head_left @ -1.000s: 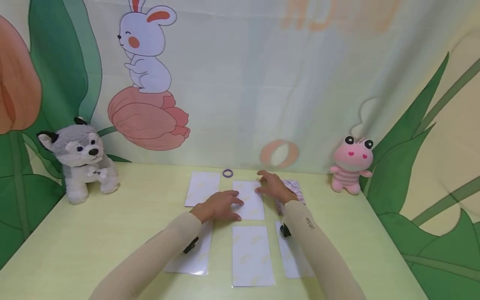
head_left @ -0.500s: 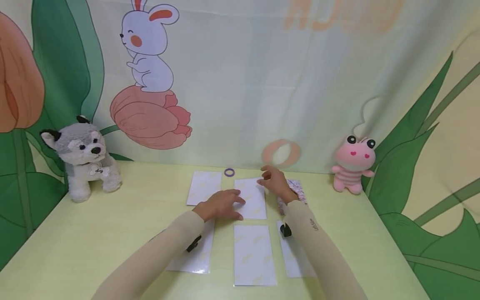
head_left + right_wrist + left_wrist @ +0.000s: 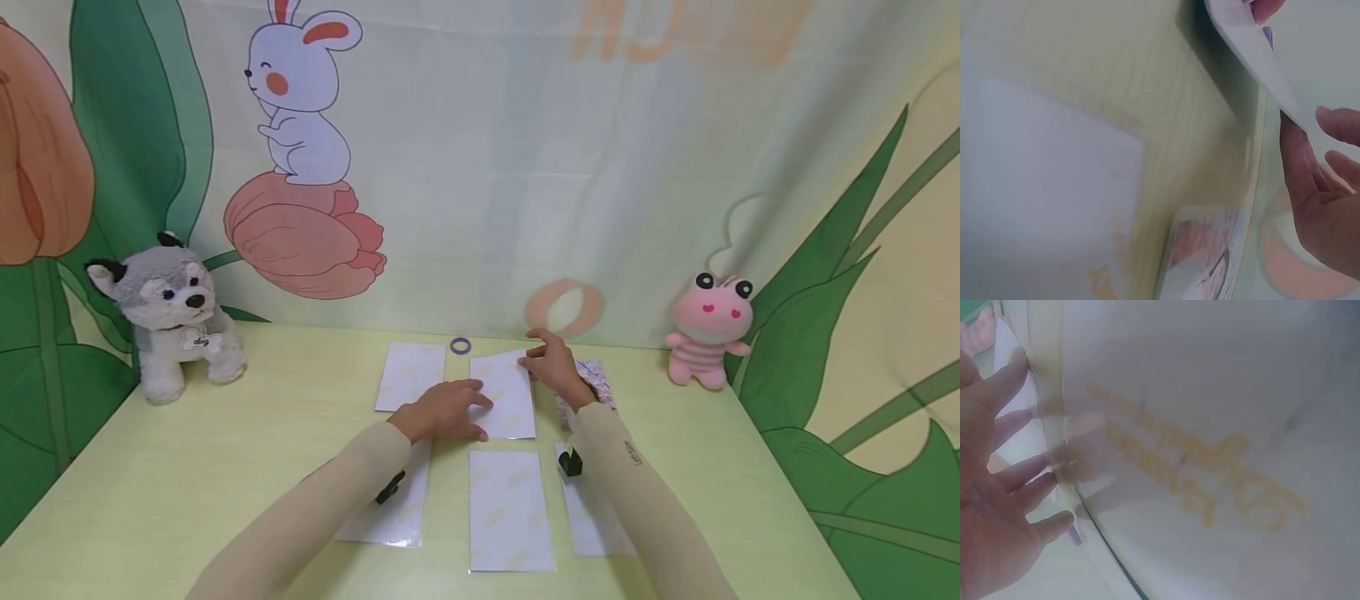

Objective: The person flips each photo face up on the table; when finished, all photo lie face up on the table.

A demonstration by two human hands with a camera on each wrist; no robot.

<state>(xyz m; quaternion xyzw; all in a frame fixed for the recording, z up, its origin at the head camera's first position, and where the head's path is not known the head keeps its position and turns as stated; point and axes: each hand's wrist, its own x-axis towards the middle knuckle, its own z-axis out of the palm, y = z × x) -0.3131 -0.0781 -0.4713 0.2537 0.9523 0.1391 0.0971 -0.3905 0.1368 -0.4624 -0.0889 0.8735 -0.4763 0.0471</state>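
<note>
A white card (image 3: 510, 400) with faint yellow print lies in the middle of the back row, its far right corner raised off the table. My right hand (image 3: 553, 367) holds that corner; in the right wrist view the fingers (image 3: 1297, 156) are under the card (image 3: 1260, 62) and the thumb is above it. Loosely spread, my left hand (image 3: 447, 408) rests at the card's left edge, fingertips on or just over it. Beside my right wrist lies a card with a pink floral picture (image 3: 590, 375), partly hidden by the arm. Another white card (image 3: 1197, 456) fills the left wrist view.
More white cards lie face-down: one back left (image 3: 411, 375), one front middle (image 3: 510, 512), others partly under both forearms. A purple ring (image 3: 461, 346) sits at the back edge. A plush husky (image 3: 176, 317) stands left, a pink plush frog (image 3: 708, 329) right.
My right hand has risen slightly and moved back, lifting the far right corner of the middle card. The left hand stays in place at the card's left edge.
</note>
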